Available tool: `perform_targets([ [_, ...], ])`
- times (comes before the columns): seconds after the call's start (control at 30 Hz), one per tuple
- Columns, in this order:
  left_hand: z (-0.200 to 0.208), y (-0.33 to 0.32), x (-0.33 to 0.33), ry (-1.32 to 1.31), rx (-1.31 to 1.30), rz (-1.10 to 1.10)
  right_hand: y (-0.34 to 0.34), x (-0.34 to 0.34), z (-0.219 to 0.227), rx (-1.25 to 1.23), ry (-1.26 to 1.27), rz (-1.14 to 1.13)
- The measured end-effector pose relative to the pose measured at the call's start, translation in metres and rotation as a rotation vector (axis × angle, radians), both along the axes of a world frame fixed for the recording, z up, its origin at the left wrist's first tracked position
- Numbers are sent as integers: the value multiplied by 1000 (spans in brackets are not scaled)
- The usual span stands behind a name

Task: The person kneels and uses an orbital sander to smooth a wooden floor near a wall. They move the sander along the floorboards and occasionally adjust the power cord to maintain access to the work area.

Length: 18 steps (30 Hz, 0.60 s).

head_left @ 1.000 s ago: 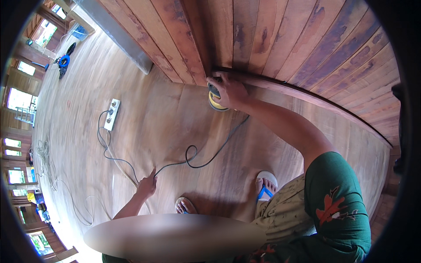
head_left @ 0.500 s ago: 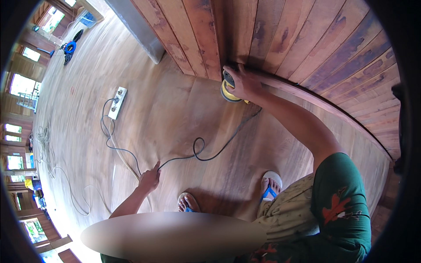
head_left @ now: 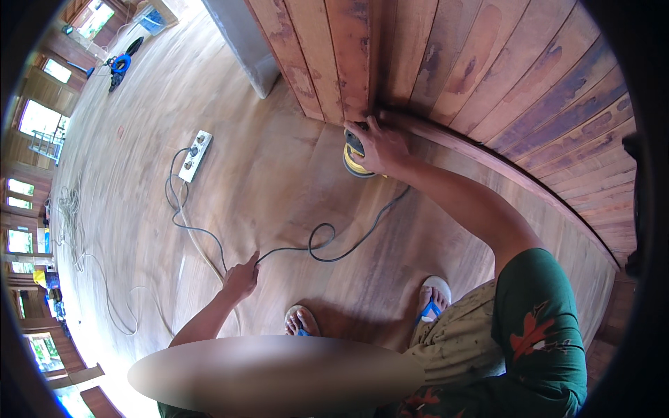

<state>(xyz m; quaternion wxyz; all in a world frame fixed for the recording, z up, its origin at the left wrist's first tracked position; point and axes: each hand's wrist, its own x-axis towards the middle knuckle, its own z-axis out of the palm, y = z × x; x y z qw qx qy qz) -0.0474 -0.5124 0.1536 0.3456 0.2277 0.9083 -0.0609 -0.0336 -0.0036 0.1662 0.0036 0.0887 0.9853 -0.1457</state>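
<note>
The sander at one o'clock is yellow and black, the cord dark; the power strip at ten, white; the sleeve at four, green (red-leaf print).

**Side daylight, glare on the floor**

Daylight enters through windows beyond the floor's left edge, their panes blown to white. Glare bleaches the near left corner; the middle is evenly lit, with a soft shadow around the feet. Fisheye distortion bows the wall's base toward a black rim. Both hands look fairly sharp; a blurred oval covers the near edge.
</note>
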Motion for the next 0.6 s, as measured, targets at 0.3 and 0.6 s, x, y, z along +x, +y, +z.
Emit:
perform_targets([
  [0.3,-4,-13,4,44,80,15,-19,-34,-7,6,82,20],
  [0.6,-9,-15,-1,77,88,-16,-31,-66,-17,84,200,19],
])
